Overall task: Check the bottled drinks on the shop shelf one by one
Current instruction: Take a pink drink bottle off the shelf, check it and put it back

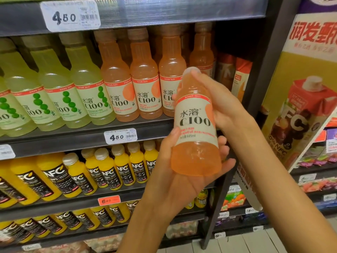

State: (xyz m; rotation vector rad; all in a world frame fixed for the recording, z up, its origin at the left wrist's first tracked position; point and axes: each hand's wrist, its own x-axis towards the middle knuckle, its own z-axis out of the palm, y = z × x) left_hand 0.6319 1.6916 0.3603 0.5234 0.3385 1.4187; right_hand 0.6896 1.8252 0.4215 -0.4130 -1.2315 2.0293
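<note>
Dark shelf (91, 133): green bottles (54, 99) left, orange bottles (144, 88) right; yellow NFC bottles (102, 170) on tier below.

held bottle (196, 125) before shelf (87, 136), left hand (182, 172) beneath, right hand (224, 105) behind top

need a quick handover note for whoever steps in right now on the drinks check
Left hand: cradles the base of the orange C100 bottle, off the shelf.
Right hand: grips the same bottle near neck and cap, label facing the camera.
Done: this bottle is pulled out for checking.
Left: return it to the orange C100 row, then check the green C100 bottles and the yellow NFC bottles.
</note>
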